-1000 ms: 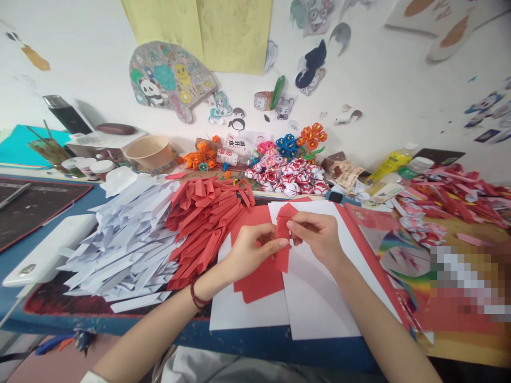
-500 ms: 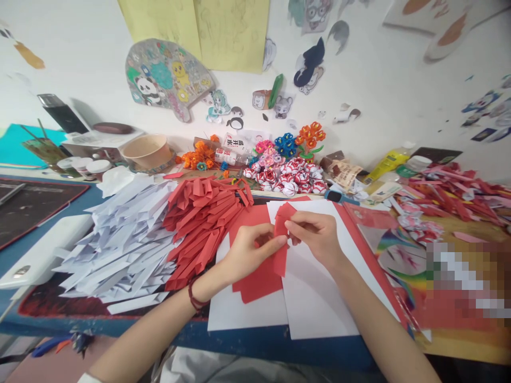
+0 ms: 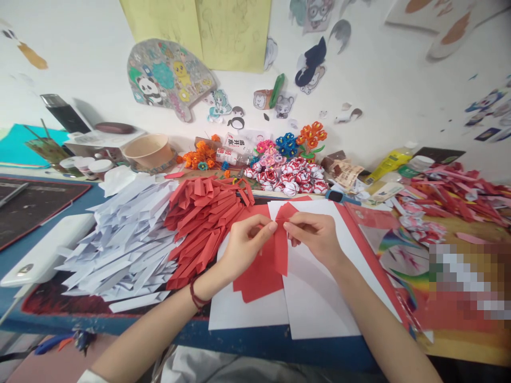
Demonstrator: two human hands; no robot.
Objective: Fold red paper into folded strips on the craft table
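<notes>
A folded red paper strip (image 3: 281, 250) hangs upright between my hands, its upper end bent over. My left hand (image 3: 250, 242) is closed, thumb and forefinger pinching the strip's left edge near the top. On the other side, my right hand (image 3: 317, 236) pinches the strip's right edge. Below lie red sheets (image 3: 255, 279) and white sheets (image 3: 319, 298) on the blue table. Left of them are a pile of folded red strips (image 3: 203, 229) and a larger pile of folded white strips (image 3: 123, 239).
Along the wall stand a beige bowl (image 3: 147, 149), orange flowers (image 3: 199, 157) and red-and-white paper flowers (image 3: 289, 178). A white case (image 3: 51, 247) lies at the left. Pink and red strips (image 3: 459, 194) are heaped at the right, near a yellow bottle (image 3: 393, 162).
My left hand has moved up from the middle of the strip to its upper left edge. My right hand has stayed nearly in place.
</notes>
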